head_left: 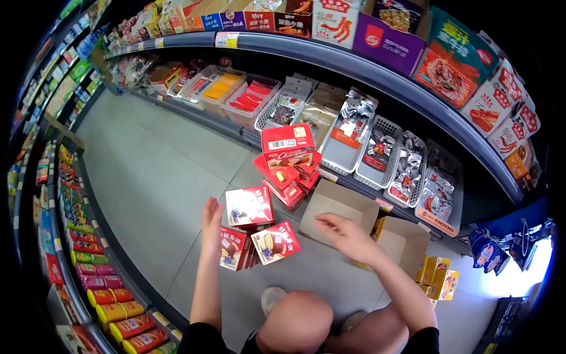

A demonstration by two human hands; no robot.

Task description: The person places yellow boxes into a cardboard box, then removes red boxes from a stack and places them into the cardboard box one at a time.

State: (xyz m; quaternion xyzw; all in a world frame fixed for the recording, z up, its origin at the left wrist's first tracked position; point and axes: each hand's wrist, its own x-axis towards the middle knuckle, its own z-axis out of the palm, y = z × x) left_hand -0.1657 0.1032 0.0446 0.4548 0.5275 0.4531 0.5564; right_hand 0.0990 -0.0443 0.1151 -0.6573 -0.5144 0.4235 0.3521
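Observation:
I am crouched in a shop aisle, knees at the bottom of the view. My left hand (pixel 213 219) is raised flat beside a red snack box (pixel 249 206) that rests on top of other red boxes (pixel 275 242) on the floor; it touches or nearly touches the box's left side. My right hand (pixel 344 230) hovers with spread fingers over an open cardboard carton (pixel 336 209) and holds nothing. A taller pile of red boxes (pixel 288 159) stands farther back near the low shelf.
A low shelf with white baskets of packaged snacks (pixel 377 147) runs along the right. Yellow boxes (pixel 436 277) lie right of the carton. Racks of tube cans (pixel 112 295) line the left. Grey tiled floor (pixel 153 165) stretches ahead.

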